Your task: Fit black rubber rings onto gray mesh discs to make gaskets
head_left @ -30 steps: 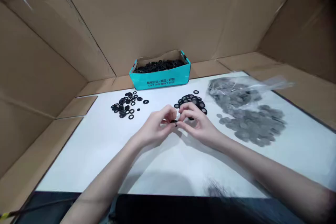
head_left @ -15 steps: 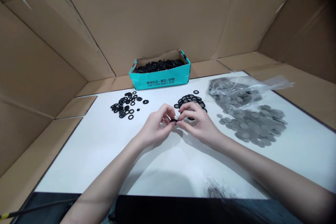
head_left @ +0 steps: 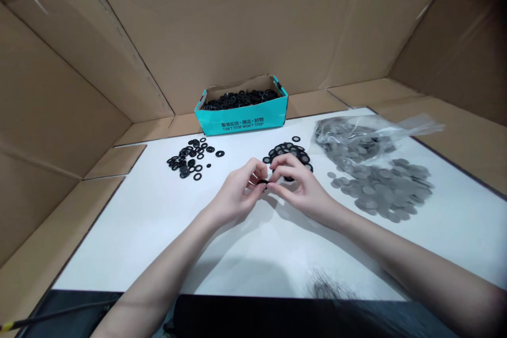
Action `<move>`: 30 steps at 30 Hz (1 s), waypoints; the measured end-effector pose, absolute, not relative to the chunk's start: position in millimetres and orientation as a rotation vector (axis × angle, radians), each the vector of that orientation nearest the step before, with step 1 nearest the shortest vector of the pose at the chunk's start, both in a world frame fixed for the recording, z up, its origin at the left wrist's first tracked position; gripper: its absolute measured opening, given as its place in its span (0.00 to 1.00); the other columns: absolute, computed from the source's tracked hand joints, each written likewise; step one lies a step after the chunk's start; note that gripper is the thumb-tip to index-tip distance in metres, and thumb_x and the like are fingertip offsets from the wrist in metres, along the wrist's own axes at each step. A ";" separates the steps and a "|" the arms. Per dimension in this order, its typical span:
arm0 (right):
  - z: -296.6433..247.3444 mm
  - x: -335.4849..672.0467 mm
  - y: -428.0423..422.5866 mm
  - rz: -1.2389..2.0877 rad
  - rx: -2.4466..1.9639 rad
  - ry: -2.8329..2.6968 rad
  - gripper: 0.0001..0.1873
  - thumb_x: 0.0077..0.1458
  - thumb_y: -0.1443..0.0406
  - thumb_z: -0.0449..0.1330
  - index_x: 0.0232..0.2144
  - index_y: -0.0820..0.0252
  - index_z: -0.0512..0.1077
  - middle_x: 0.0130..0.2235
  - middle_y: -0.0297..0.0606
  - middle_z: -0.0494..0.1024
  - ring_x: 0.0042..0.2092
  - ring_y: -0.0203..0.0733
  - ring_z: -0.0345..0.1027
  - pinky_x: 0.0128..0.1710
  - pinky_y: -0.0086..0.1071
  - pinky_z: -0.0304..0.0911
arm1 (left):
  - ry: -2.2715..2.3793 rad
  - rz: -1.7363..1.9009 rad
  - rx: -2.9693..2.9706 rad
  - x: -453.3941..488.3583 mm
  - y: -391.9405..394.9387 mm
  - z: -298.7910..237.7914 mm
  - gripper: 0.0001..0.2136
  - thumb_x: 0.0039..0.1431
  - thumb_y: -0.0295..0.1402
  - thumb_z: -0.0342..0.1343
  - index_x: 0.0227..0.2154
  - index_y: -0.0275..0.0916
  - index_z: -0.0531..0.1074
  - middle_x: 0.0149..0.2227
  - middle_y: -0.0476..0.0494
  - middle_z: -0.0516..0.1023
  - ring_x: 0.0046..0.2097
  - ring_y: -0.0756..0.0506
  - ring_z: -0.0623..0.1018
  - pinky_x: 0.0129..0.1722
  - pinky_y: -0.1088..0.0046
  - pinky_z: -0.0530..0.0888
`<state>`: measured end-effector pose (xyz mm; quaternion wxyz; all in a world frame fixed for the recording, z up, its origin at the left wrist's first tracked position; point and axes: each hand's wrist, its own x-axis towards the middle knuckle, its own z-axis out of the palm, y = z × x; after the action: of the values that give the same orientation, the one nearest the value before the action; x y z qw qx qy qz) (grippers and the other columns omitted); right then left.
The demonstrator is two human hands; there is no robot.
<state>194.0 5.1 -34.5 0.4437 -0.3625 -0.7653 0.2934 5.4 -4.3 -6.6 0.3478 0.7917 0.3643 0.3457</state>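
Note:
A small black ring [head_left: 263,182] is pinched between my two hands above the middle of the white table. My left hand [head_left: 241,187] grips its left side with thumb and fingers. Thumb and fingertips of my right hand [head_left: 295,182] close on its right side. Whether a grey disc sits inside the ring I cannot tell, as the fingers cover most of it. Just behind my right hand lies a pile of black rings with grey centres [head_left: 283,150], partly hidden by the fingers.
Loose black rings [head_left: 190,156] lie to the left. Grey discs [head_left: 384,187] are spread at the right, before a clear plastic bag [head_left: 352,137] of more discs. At the back stands a teal box [head_left: 241,120] full of black rings. Cardboard walls [head_left: 245,21] surround the table.
My left hand has tilted very slightly around the black ring. Both hands keep their pinch in nearly the same place, and the piles are unchanged.

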 end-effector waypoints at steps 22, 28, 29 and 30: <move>-22.3 195.0 7.4 1.685 -0.899 -1.431 0.23 0.46 0.45 0.65 0.25 0.59 0.74 0.33 0.36 0.71 0.33 0.38 0.61 0.30 0.32 0.54 | 0.775 1.179 2.076 3.9 -2.0 -5.4 0.17 0.54 0.29 0.65 0.45 0.40 0.68 0.40 0.45 0.77 0.36 0.51 0.79 0.35 0.78 0.79; -19.9 191.1 3.9 1.780 -0.878 -1.377 0.20 0.44 0.49 0.69 0.24 0.59 0.72 0.28 0.32 0.67 0.30 0.34 0.57 0.28 0.30 0.50 | 0.748 1.245 2.154 6.3 -3.4 -7.5 0.15 0.56 0.27 0.63 0.45 0.40 0.68 0.42 0.45 0.76 0.35 0.52 0.78 0.35 0.78 0.79; -19.5 190.7 3.2 1.774 -0.885 -1.370 0.20 0.44 0.49 0.69 0.24 0.60 0.71 0.28 0.32 0.67 0.30 0.34 0.56 0.27 0.30 0.49 | 0.741 1.256 2.159 6.7 -3.6 -8.1 0.15 0.56 0.26 0.63 0.45 0.40 0.68 0.42 0.45 0.76 0.35 0.53 0.78 0.34 0.78 0.79; -19.2 190.3 2.5 1.768 -0.893 -1.359 0.20 0.44 0.50 0.69 0.24 0.60 0.71 0.28 0.32 0.67 0.29 0.34 0.56 0.27 0.30 0.48 | 0.735 1.264 2.161 7.2 -3.9 -8.6 0.15 0.56 0.25 0.63 0.45 0.40 0.68 0.43 0.45 0.76 0.35 0.53 0.77 0.34 0.79 0.79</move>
<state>190.3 2.5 -19.2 0.3613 -0.3467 -0.5276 0.6862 7.2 -3.9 -8.6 0.2629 0.7991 0.2718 0.4673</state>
